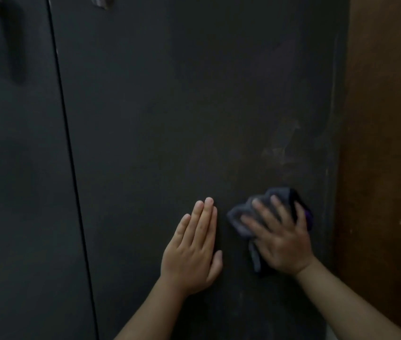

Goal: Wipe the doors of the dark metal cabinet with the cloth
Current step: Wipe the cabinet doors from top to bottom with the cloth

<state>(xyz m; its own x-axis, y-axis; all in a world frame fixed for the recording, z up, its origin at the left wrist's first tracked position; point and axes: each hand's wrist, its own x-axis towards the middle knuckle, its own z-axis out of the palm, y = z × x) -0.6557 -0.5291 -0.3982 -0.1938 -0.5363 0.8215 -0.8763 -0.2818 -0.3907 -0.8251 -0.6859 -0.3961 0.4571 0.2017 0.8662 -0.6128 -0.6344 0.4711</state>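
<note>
The right hand (pixel 284 238) is pressing a crumpled grey cloth (pixel 265 209) flat against the right door (pixel 170 119) of the dark cabinet, low in the right half of the frame and near that door's outer edge. Its fingers are lying spread and fairly straight over the cloth, pinning it to the metal rather than curling round it; a loose tail of fabric is hanging below the palm. The left hand (pixel 194 249) is resting just beside it, lower centre of the frame, fingers together and straight, palm flat on the bare door and holding nothing.

The cloth is looking soft and light, bunching into folds under the fingers, so it is likely to slide and ruck up unless the palm is keeping steady pressure on it (a dangling tail like this one tends to drag behind a stroke). Taking it under the whole flat hand, with the bulk gathered beneath the palm, seems the surest hold.

The door itself is appearing stiff and smooth, and probably swings on its hinges, which may be why the left hand is bracing it. Pale smudges (pixel 282 141) are showing above the cloth. The left door (pixel 18 168) is filling the left of the frame, past a thin vertical gap (pixel 72 168); a brown wall (pixel 385 143) is standing at the far right.
</note>
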